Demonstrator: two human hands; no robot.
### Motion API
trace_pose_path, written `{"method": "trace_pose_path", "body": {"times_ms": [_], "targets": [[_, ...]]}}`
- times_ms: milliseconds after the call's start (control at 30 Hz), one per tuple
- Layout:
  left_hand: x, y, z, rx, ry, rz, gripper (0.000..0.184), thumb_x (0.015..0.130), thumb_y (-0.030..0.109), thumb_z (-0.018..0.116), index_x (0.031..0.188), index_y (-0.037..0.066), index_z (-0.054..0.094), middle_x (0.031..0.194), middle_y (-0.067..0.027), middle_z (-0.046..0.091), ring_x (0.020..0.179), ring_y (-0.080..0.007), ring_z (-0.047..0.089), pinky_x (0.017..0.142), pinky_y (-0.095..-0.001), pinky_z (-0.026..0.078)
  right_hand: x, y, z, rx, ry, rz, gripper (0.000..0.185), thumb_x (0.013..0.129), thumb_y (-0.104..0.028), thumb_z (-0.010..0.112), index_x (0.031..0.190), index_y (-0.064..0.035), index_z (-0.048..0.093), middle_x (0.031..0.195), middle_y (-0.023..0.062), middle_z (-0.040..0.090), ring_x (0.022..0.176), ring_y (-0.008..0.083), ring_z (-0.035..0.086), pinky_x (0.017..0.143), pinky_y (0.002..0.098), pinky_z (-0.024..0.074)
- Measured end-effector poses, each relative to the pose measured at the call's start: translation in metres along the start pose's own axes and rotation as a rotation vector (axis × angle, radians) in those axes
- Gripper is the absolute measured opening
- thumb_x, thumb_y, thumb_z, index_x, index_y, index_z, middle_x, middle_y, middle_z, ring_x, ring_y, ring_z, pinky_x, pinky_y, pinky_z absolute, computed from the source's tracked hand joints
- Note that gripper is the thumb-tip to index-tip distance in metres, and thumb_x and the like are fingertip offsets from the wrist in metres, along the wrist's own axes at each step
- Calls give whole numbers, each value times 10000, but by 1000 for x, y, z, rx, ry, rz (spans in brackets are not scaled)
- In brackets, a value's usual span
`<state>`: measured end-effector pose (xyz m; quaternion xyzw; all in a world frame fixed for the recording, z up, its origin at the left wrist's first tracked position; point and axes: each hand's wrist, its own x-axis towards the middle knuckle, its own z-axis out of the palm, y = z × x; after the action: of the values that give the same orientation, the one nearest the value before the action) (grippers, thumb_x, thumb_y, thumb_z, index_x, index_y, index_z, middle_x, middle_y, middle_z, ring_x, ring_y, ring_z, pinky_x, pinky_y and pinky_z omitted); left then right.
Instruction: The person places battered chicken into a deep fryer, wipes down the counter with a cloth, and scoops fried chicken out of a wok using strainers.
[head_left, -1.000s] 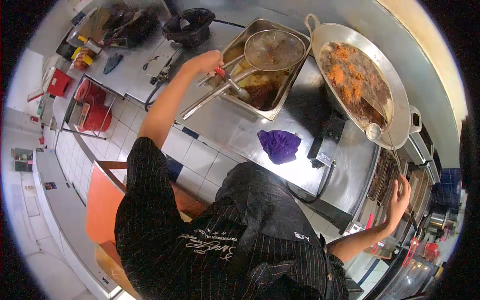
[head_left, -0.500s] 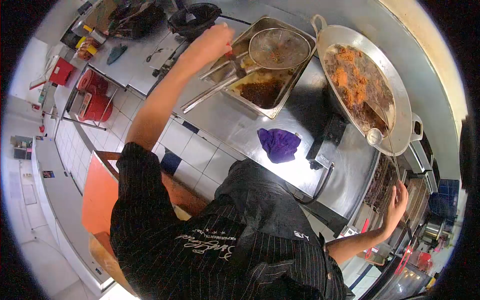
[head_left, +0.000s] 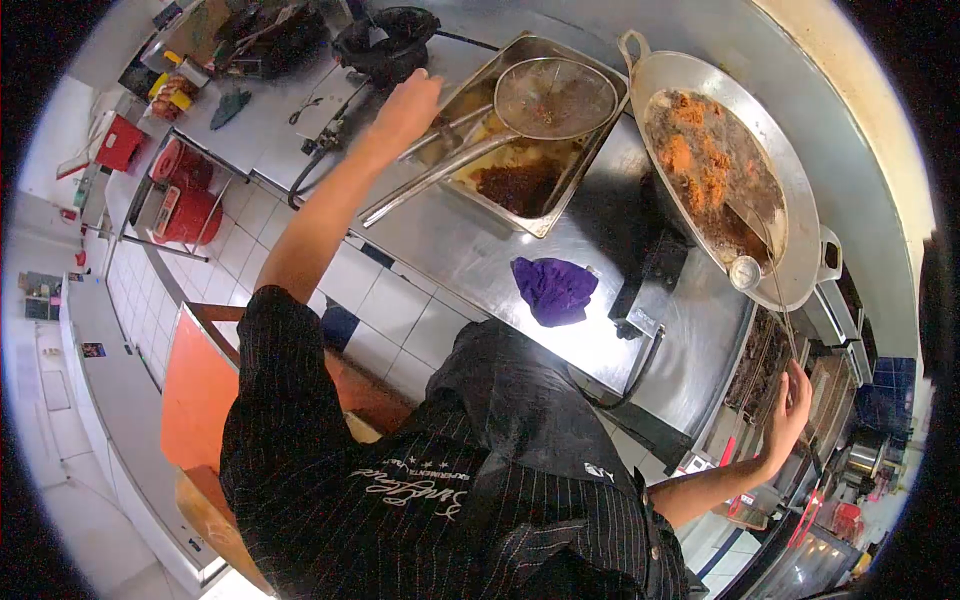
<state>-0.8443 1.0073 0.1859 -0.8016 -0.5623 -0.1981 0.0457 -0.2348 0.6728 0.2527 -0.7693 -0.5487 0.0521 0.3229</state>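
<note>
My left hand (head_left: 408, 108) is closed, its fingers curled, by the near-left end of a metal tray (head_left: 545, 222) holding brown, oily residue. Anything inside those fingers is hidden. A round mesh strainer (head_left: 556, 98) rests across the tray, its long handle reaching toward the front. At the right, my right hand (head_left: 787, 412) has its fingers stretched and apart beside the thin handle (head_left: 786, 325) of a long utensil. The utensil's broad end dips into bubbling oil with orange-brown food (head_left: 700, 165) in a large two-handled metal pan (head_left: 790, 155). Whether my fingers touch the handle is unclear.
A crumpled purple cloth (head_left: 554, 291) lies on the steel counter (head_left: 470, 255). A round metal piece (head_left: 745, 272) sits at the pan's near rim. A black hose (head_left: 645, 370) hangs at the counter's edge. Red containers (head_left: 187, 213) stand on a rack at left.
My left hand has shifted left and slightly down, away from the strainer. The right hand stays beside the utensil handle, and the whole view has moved slightly.
</note>
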Motion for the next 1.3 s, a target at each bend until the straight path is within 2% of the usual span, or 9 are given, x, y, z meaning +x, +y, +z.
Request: {"method": "trace_pose_path", "body": {"times_ms": [200, 367, 533, 600, 733, 800, 1033, 1200, 1300], "targets": [[-16, -31, 38, -3, -191, -47, 279, 760, 103, 666, 979, -41, 571, 976, -270, 542, 955, -450, 563, 804, -504, 477, 4, -4, -2, -100, 16, -3, 306, 937, -187, 564, 1203, -38, 579, 1203, 116, 568, 1117, 216, 546, 979, 352, 399], [-58, 14, 11, -15, 47, -226, 356, 840, 305, 657, 899, -41, 594, 874, -258, 586, 919, -432, 589, 799, -467, 489, 14, 2, -8, -214, 42, -90, 295, 932, -177, 572, 1186, -29, 584, 1198, 121, 562, 1122, 239, 544, 972, 360, 405], [-83, 0, -15, -22, -674, -361, 513, 875, 452, 602, 862, -61, 591, 927, -263, 643, 871, -364, 654, 766, -422, 531, 34, -12, -9, -392, -71, -121, 355, 821, -70, 668, 1161, -49, 571, 1143, 149, 553, 1081, 318, 539, 939, 377, 421], [-83, -33, 8, -787, -1198, -705, 397, 919, 379, 563, 886, -15, 597, 818, -182, 653, 728, -255, 664, 649, -362, 548, 44, 1, -10, -387, -58, -208, 417, 754, -15, 685, 1145, -63, 551, 1112, 162, 553, 1033, 342, 536, 901, 392, 430], [-119, -41, 48, -1232, -1145, -856, 250, 943, 271, 535, 986, 26, 568, 671, -64, 584, 527, -133, 572, 458, -261, 466, 57, 5, -12, -414, -114, -212, 405, 725, 48, 650, 1095, -53, 519, 1005, 168, 564, 949, 350, 537, 821, 409, 440], [-140, -42, 74, -2069, -1107, -947, 202, 933, 159, 537, 1097, 46, 503, 602, 2, 482, 411, -71, 420, 367, -217, 328, 63, 0, -10, -402, -204, -27, 386, 738, 30, 648, 1091, -44, 511, 963, 177, 568, 912, 349, 536, 786, 414, 436], [-147, 39, -12, -1550, -827, -750, 278, 876, 61, 555, 1129, 45, 442, 668, 9, 502, 406, -28, 374, 374, -189, 276, 58, 1, -6, -320, -234, 77, 294, 870, -124, 607, 1142, -76, 504, 765, 138, 576, 671, 251, 530, 665, 365, 453], [-151, 50, -59, -443, -305, -432, 438, 814, 86, 624, 1211, 37, 445, 711, -156, 602, 535, -245, 592, 535, -360, 472, 57, 8, -4, -326, -226, 59, 280, 879, -130, 607, 1141, -81, 525, 736, 129, 560, 651, 225, 518, 650, 349, 446], [-156, 64, -65, -276, -302, -518, 412, 816, 75, 604, 1196, 40, 448, 853, -240, 635, 807, -363, 655, 710, -468, 487, 57, 18, -3, -292, -204, 23, 271, 882, -138, 609, 1135, -81, 531, 701, 113, 536, 630, 211, 503, 625, 341, 437]]}}
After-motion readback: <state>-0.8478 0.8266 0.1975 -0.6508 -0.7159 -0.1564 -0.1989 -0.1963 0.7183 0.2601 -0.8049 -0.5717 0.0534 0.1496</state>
